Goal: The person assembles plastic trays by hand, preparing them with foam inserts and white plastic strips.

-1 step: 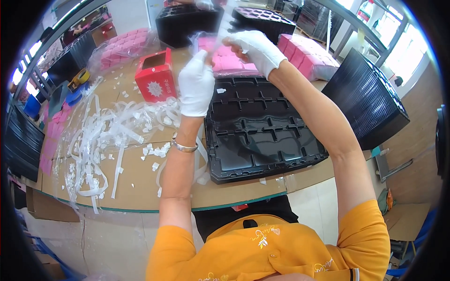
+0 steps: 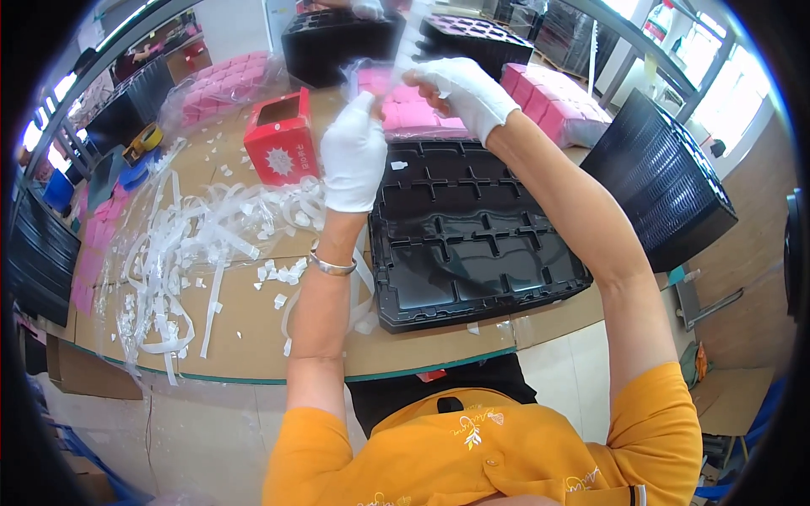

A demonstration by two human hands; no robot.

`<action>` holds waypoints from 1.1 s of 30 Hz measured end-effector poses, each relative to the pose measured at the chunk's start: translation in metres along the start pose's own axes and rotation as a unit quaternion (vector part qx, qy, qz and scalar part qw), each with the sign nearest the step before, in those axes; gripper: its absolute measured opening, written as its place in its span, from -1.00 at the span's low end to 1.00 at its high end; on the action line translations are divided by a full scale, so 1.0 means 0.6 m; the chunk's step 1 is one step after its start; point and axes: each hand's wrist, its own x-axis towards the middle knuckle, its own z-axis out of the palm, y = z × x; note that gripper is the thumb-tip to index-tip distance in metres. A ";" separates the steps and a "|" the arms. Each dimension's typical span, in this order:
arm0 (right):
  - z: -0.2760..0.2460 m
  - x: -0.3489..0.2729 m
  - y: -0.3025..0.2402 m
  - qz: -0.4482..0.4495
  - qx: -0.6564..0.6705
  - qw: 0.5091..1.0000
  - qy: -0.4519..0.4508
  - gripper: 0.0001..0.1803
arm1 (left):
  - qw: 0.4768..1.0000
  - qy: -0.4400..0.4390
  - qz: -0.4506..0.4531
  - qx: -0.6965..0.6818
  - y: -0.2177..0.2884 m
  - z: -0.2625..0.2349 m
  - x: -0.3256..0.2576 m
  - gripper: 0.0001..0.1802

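Evidently the work is partway through: a pale, notched strip rises near the top centre of the frame, its lower end running down between two gloved hands and blurring there. The left hand has its grip closed, apparently pinched on that lower end; the right hand curls its fingers right beside the strip, and I cannot tell whether its grip is clamped on it or merely touching. What looks done lies at the left of the frame, where a tangle of strips and white scraps spreads over the worktop. What looks left is the strip up between the hands, not yet put down. Below the right forearm, in the centre of the frame, a black tray carries one small white piece near its upper left corner; a red box stands left of the left hand.
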 end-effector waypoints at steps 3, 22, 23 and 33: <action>-0.023 0.010 0.000 -0.007 -0.025 1.000 -0.016 -0.78 | 0.992 0.063 0.086 0.071 -0.012 0.006 -0.004 -0.79; 0.028 -0.225 0.098 0.089 -0.318 0.880 -0.342 -0.78 | 0.982 0.009 -0.154 -0.110 -0.016 -0.032 0.029 -0.79; 0.038 -0.227 0.111 0.044 -0.386 0.860 -0.332 -0.79 | 0.979 0.005 -0.154 -0.132 -0.020 -0.032 0.029 -0.79; 0.029 -0.250 0.119 -0.195 -0.476 0.823 -0.241 -0.87 | 0.968 -0.058 -0.192 -0.154 0.007 -0.041 0.025 -0.78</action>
